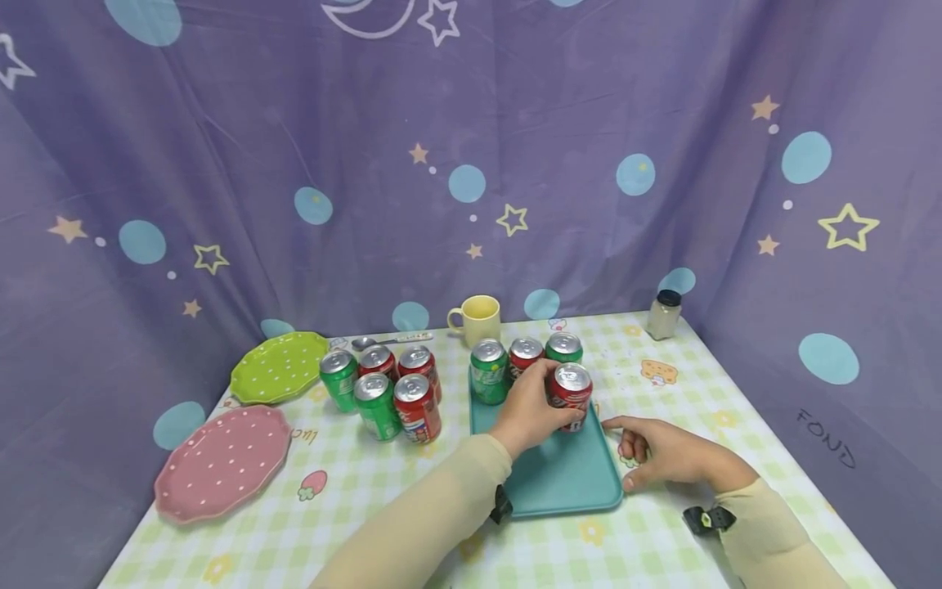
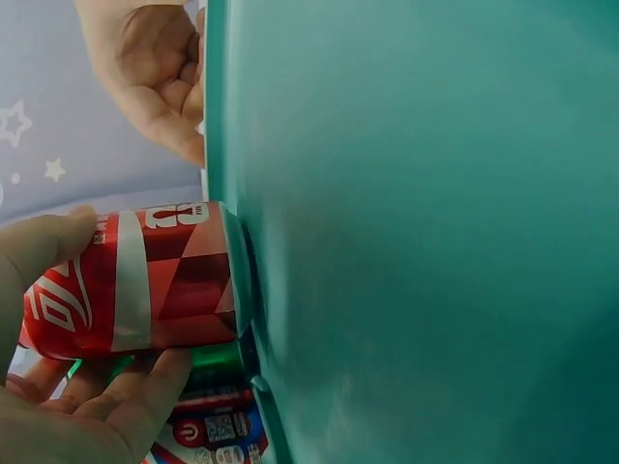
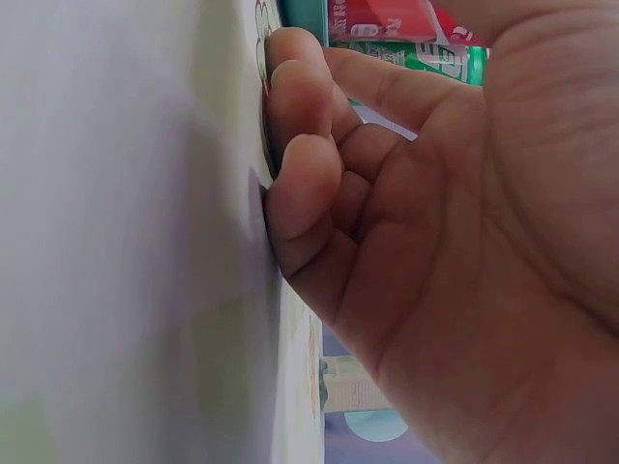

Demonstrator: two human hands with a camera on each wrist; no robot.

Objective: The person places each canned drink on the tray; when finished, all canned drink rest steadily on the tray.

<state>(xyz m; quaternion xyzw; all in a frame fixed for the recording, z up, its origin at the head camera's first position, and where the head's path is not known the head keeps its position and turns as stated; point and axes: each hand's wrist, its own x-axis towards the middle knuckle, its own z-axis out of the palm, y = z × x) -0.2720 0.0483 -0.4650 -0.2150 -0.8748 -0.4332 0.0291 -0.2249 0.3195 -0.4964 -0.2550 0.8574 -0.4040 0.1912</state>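
Note:
My left hand [image 1: 535,409] grips a red soda can [image 1: 571,384] between thumb and fingers. The can stands upright at the right side of the teal tray [image 1: 562,483]; in the left wrist view its base meets the tray surface. Behind it on the tray are a green can [image 1: 489,372], another red can [image 1: 526,352] and a second green can [image 1: 563,347], partly hidden. My right hand [image 1: 666,451] rests on the table by the tray's right edge. Its index finger and thumb reach to that edge, and the other fingers are loosely bent.
Left of the tray, several red and green cans [image 1: 417,409] stand in a group. A pink plate [image 1: 224,462] and a green plate [image 1: 280,368] lie further left. At the back are a spoon [image 1: 393,339], a yellow mug [image 1: 482,321] and a black-lidded jar [image 1: 664,317].

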